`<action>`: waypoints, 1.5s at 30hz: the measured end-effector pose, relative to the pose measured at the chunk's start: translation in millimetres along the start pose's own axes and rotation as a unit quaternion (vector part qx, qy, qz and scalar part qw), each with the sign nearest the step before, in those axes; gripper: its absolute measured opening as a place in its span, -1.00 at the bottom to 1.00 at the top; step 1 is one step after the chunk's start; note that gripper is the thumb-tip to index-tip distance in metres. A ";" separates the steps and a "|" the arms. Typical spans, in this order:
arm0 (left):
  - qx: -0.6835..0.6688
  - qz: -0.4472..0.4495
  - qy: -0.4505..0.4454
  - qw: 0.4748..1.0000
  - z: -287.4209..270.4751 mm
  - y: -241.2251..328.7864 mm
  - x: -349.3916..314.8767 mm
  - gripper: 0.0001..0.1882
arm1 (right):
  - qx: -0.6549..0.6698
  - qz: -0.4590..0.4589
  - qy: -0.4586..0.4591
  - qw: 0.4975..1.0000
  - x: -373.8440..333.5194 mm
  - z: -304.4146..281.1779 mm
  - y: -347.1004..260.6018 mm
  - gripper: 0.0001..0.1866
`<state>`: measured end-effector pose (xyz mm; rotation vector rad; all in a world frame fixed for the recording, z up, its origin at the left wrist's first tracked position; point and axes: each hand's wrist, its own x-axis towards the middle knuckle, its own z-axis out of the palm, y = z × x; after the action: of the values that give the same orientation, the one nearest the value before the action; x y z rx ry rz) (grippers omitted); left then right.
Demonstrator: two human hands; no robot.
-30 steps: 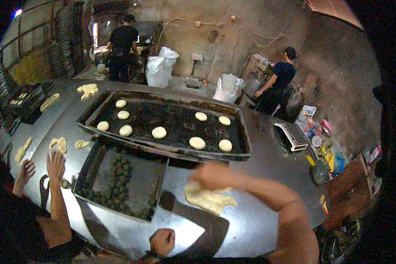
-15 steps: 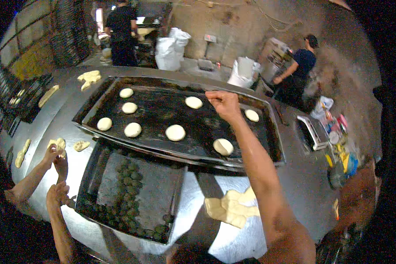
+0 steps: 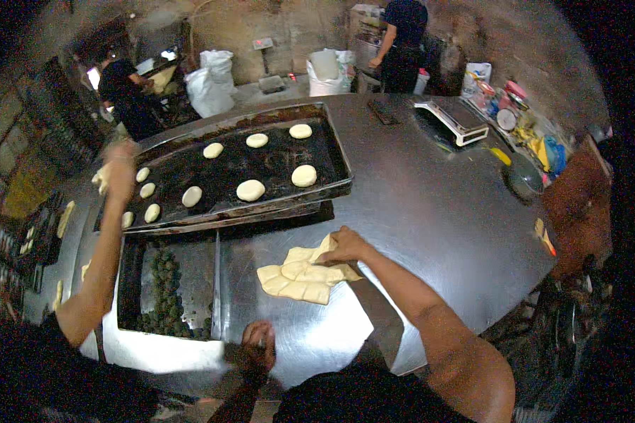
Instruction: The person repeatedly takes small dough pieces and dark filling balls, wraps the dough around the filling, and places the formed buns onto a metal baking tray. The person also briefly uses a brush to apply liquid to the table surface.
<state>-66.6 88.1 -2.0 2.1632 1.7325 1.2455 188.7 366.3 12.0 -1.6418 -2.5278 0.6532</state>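
My right hand [image 3: 342, 248] pinches an edge of a pale, scored dough slab [image 3: 296, 275] lying on the metal table. My left hand [image 3: 259, 344], in shadow near the table's front edge, has its fingers curled in. Whatever they hold, if anything, does not show. Beyond lies a large dark baking tray [image 3: 342, 166] with several flattened dough rounds [image 3: 250, 190] in loose rows. Left of the slab, a smaller tray [image 3: 217, 282] contains many dark little balls [image 3: 166, 282].
A co-worker's blurred hand [image 3: 120, 158] is over the large tray's left end, beside some dough. Dough strips [image 3: 65, 218] lie at the table's left. A scale [image 3: 455, 123], bags and a brush [image 3: 545, 236] line the right side. Two other people stand behind, near white sacks [image 3: 212, 81].
My right hand has come back from above the large tray to the dough slab. A dough round now shows where it was. The view has turned right; the co-worker's hand has reached over the tray.
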 end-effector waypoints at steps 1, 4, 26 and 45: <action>-0.083 -0.097 0.031 0.991 12.9 19.2 13.3 -0.85 | -0.004 -0.005 0.028 1.000 1.8 9.6 -6.0 -0.31; -0.132 -0.113 0.073 0.982 42.1 66.0 56.0 -0.85 | 0.025 0.032 0.064 0.997 10.7 29.3 -18.7 -0.27; -0.254 -0.404 0.278 0.834 90.8 154.3 70.1 -0.62 | 0.598 -0.046 0.000 0.800 -178.7 13.4 -54.9 -0.63; -0.749 -0.381 0.266 0.472 -75.3 20.6 -119.4 -0.48 | 0.070 -0.529 -0.051 0.844 13.2 111.6 -377.8 -0.69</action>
<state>-101.0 -50.3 -3.7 -0.0675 0.5802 1.8589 -172.2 212.6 50.9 -0.0089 -2.7866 0.7199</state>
